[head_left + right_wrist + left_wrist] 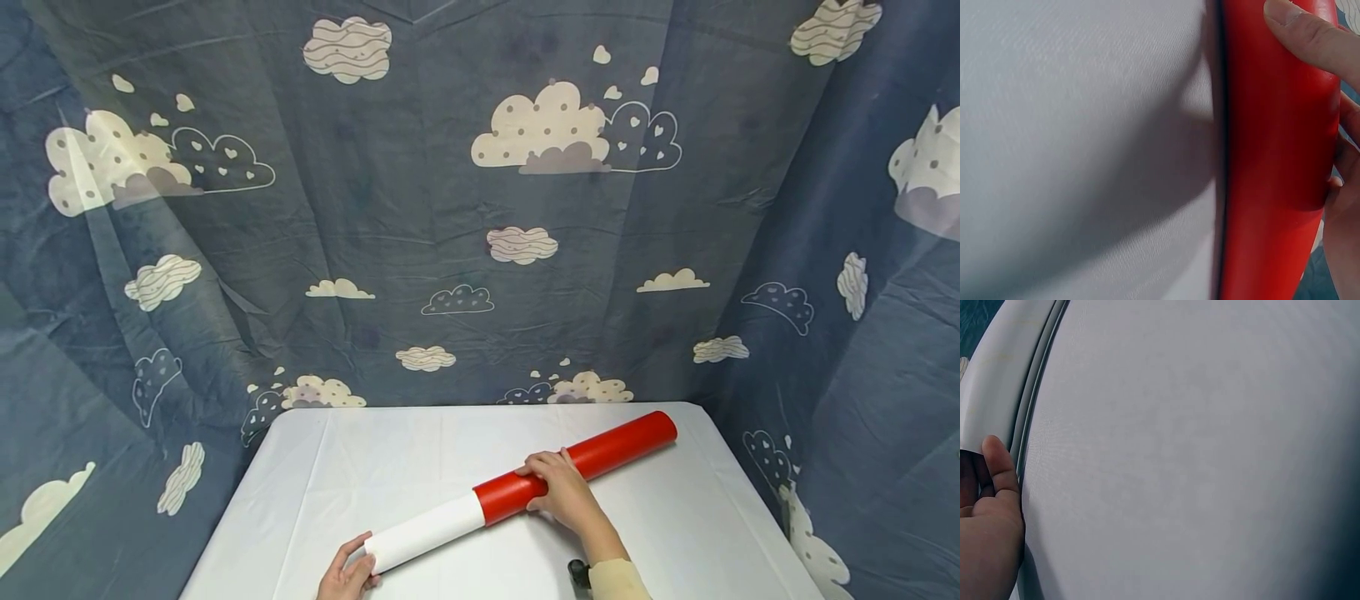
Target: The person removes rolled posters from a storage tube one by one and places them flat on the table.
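Note:
A long tube, white at the near left and red toward the far right, lies slantwise on a white-covered table. At its white end, my left hand grips the rim. The thumb lies on the near side, also seen in the left wrist view beside the white tube. My right hand reaches over the red part and holds it near the middle, thumb on one side and fingers on the other. An edge line runs across the red surface close to that hand. Part of the fingers is hidden behind the tube.
Dark blue cloth with printed clouds hangs behind the table and along both sides. The far red end of the tube comes near the table's back right corner. A dark band sits at my right wrist, by a pale yellow sleeve.

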Motion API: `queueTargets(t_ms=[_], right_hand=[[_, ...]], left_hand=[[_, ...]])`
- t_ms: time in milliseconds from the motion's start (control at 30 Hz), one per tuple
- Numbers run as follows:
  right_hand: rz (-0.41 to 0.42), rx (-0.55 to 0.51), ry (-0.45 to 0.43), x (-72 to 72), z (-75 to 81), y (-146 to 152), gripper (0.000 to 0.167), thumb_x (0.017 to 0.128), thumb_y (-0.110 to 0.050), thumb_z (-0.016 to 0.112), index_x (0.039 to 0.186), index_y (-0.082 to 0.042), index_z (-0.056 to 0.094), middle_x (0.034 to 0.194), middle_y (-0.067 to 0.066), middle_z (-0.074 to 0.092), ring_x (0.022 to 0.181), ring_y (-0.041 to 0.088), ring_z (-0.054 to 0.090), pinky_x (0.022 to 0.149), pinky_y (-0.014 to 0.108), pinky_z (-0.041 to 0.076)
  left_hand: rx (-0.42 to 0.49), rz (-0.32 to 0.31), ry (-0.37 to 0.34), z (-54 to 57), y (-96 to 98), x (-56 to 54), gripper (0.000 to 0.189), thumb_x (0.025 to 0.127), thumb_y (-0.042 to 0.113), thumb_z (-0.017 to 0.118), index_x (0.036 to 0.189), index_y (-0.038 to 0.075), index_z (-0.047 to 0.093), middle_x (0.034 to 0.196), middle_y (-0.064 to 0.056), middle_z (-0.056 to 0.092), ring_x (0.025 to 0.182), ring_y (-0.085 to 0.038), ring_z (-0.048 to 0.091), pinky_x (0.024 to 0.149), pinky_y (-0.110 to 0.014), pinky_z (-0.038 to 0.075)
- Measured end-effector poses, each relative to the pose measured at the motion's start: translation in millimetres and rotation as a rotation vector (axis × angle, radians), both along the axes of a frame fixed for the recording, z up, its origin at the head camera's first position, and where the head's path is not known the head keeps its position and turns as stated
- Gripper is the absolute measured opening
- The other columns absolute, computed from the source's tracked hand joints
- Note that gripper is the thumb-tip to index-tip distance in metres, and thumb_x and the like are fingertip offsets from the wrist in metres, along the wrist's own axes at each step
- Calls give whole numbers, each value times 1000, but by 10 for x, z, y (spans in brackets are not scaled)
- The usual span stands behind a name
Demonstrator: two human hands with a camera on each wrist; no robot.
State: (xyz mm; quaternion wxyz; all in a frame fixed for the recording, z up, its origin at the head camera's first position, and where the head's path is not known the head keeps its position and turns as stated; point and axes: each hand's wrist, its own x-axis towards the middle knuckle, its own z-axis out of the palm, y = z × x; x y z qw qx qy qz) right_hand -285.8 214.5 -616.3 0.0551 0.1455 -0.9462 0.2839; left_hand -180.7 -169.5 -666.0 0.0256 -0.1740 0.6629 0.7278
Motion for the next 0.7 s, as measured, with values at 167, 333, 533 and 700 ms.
queueTargets(t_ms=[167,333,533,700], right_hand=[[-9,-7,-21,2,21,34,54,67,-8,99,115,-21,78,127,5,73,132,34,60,128,66,24],[-10,-1,-35,-18,16,65,54,68,-9,99,115,-23,78,129,4,72,134,32,59,129,65,22],[-5,-9,-17,-34,9,104,54,65,-8,100,113,-22,78,125,3,73,131,32,61,129,64,24],[-8,-16,-27,-48,25,122,54,66,-7,100,114,-22,78,126,3,73,131,32,61,129,64,24]], left_hand=[[3,2,-3,-8,-7,14,41,98,10,73,138,5,63,102,-7,80,70,-12,67,67,-23,58],[30,-14,0,-1,-25,25,33,97,12,76,129,20,69,98,-4,79,69,-11,67,68,-22,57],[51,-23,-3,10,-30,19,35,97,14,76,131,17,67,95,-3,78,71,-9,66,68,-21,57],[63,-27,-8,11,-55,26,30,96,17,78,120,33,69,95,-2,78,72,-9,66,69,-20,57]])
